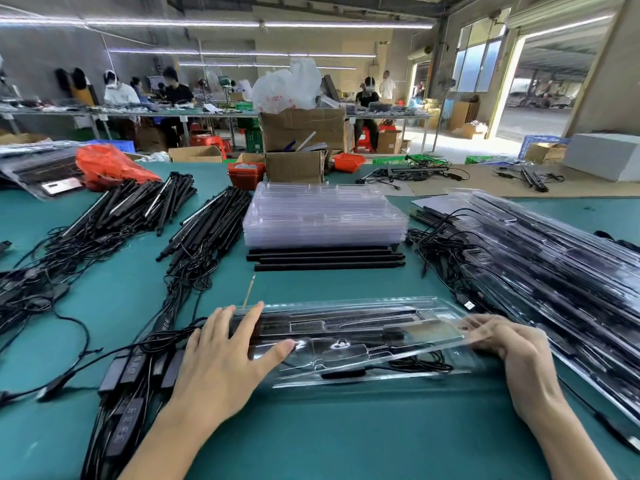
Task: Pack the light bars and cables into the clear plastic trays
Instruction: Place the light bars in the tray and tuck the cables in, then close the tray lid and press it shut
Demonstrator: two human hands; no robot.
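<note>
I see the green worktop (329,438) filling most of the view, with the goods spread over it. Toward its right edge lies the biggest heap, a slanting pile of packed trays (554,271) with black bars and cables showing through the clear plastic. Toward the left edge are two loose bundles of light bars (138,206), their black cables (52,271) trailing in tangles toward the near edge, where a row of black controller boxes (128,372) lies. In the middle of the worktop stands a neat stack of empty clear trays (325,216), and just in front of it four black bars (327,258) lie side by side. Nearer me, close to the near edge, is the clear plastic tray (346,341) I am working on; it already holds dark bars and a coiled cable, and its clear cover sits tilted over it, raised on the right. My left hand (225,358) lies flat on the tray's left end, fingers spread and straight, pressing down. My right hand (509,341) is at the tray's right end, fingers reaching under the clear cover edge with the thumb nearer me; the blur there keeps me from telling whether it truly pinches the plastic.
</note>
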